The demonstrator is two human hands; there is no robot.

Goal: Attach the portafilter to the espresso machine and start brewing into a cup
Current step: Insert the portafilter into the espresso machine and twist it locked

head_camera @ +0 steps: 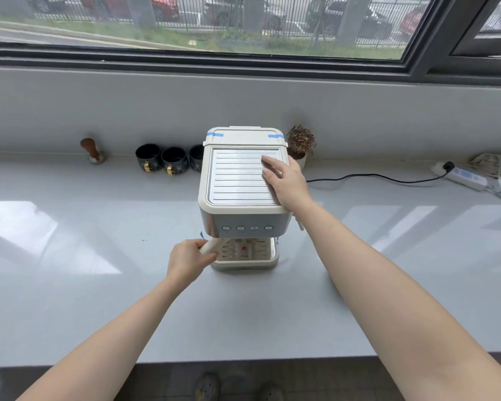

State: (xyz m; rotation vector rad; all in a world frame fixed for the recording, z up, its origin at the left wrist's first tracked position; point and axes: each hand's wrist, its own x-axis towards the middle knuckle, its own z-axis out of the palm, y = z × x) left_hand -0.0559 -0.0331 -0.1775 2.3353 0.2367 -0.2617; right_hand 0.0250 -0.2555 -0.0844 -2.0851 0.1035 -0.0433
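A cream espresso machine [237, 180] stands in the middle of the white counter. My left hand [189, 260] is closed around the cream handle of the portafilter [210, 246], which points out to the left from under the machine's front; its head is hidden beneath the body. My right hand [287, 182] lies flat on the right side of the machine's ribbed top, fingers spread. The drip tray [268, 257] below holds no cup. Three black cups [174, 161] with gold handles stand in a row left of the machine.
A wooden-handled tamper [91, 151] stands far left by the wall. A small dried plant [300, 144] sits behind the machine's right corner. A black cable [373, 178] runs right to a power strip [469, 176]. The counter's front edge is near me.
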